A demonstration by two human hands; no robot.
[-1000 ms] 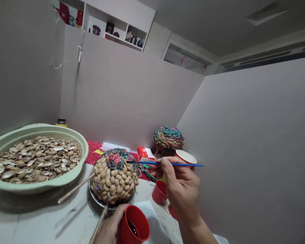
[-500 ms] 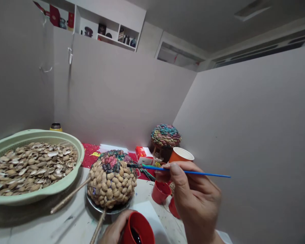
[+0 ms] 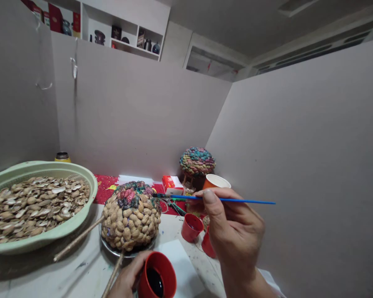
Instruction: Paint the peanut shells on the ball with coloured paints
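Note:
Between thumb and fingers of my right hand (image 3: 236, 227) is a blue paintbrush (image 3: 217, 199), held level. Its dark bristles reach the upper right side of a dome covered in peanut shells (image 3: 130, 223); I cannot tell if they touch. Pink, dark green and black paint coats the top of the dome, while the lower shells are plain tan. Thin sticks (image 3: 77, 240) jut from its base, which rests in a metal bowl (image 3: 112, 249). At the bottom, my left hand (image 3: 127, 275) is wrapped round a red cup (image 3: 166, 269) with dark liquid inside.
A green basket (image 3: 91, 194) full of peanut shells stands at left. Right of the dome are more red cups (image 3: 191, 231) and an orange paper cup (image 3: 209, 181). Behind sit a red-and-white box (image 3: 172, 185) and a multicoloured shell-covered dome (image 3: 197, 161). Grey partitions (image 3: 136, 107) enclose the table.
The view has shifted slightly, moving most things a little to the left. More dark liquid shows in the red cup. Both hands keep their hold.

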